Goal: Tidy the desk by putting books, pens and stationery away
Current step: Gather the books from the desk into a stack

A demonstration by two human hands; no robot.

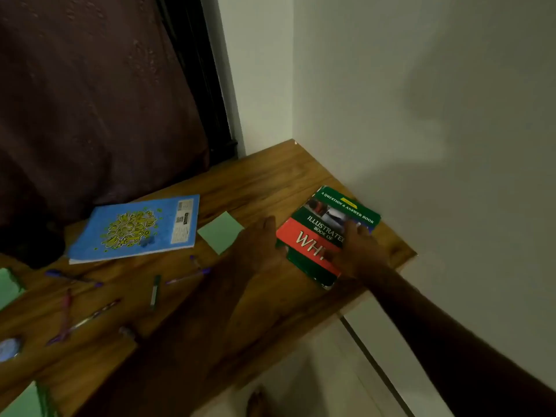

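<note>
Now two books: blue book point(135, 230), green-red book point(313, 239); right hand point(358, 251) flat atop latter, left hand point(258, 245) fingers straight at edge.

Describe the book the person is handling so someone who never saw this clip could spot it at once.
On the wooden desk, look to the right end, in the corner by the white wall. The book lies flat there, under the right hand, the left hand at its edge. Unlike the blue notebook further left, its cover is green and red.
</note>
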